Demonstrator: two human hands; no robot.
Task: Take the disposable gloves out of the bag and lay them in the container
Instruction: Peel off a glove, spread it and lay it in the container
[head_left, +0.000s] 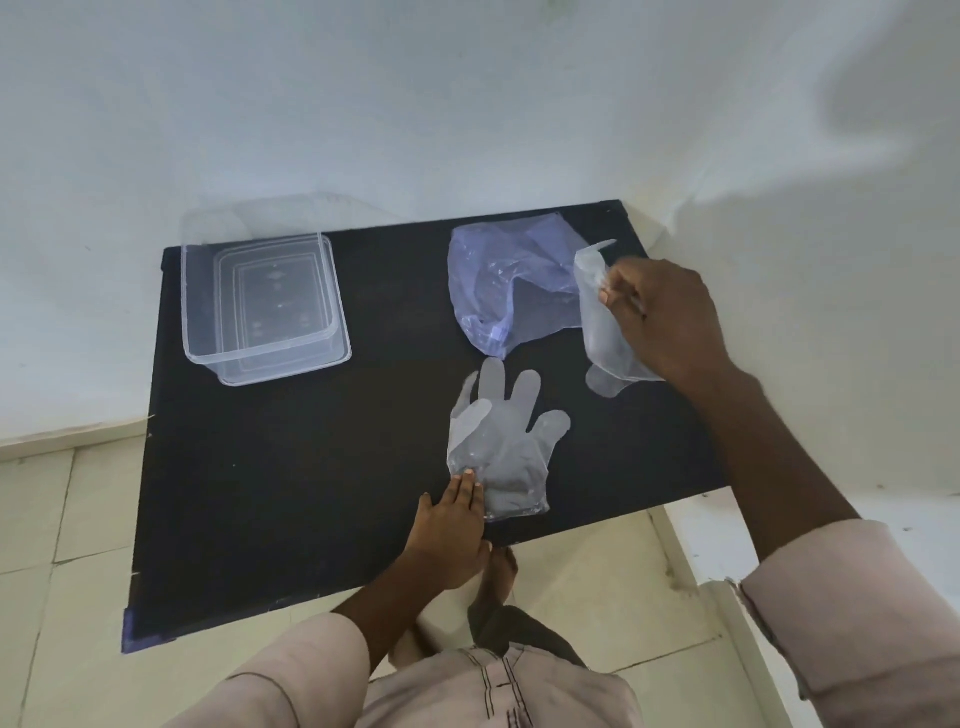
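Observation:
A clear plastic container (205, 332) stands at the table's far left with nothing in it. The bluish plastic bag (493, 280) lies crumpled at the far right. One clear disposable glove (498, 441) lies flat on the black table, fingers spread and pointing away. My left hand (452, 525) rests flat with its fingertips on that glove's cuff. My right hand (660, 317) pinches a second clear glove (597, 322) just right of the bag, above the table; the glove hangs down past my palm.
The black table (291, 493) stands against a white wall, with its near edge over a tiled floor. The container's clear lid (275, 213) leans against the wall behind it. A white ledge (909, 514) runs along the right side.

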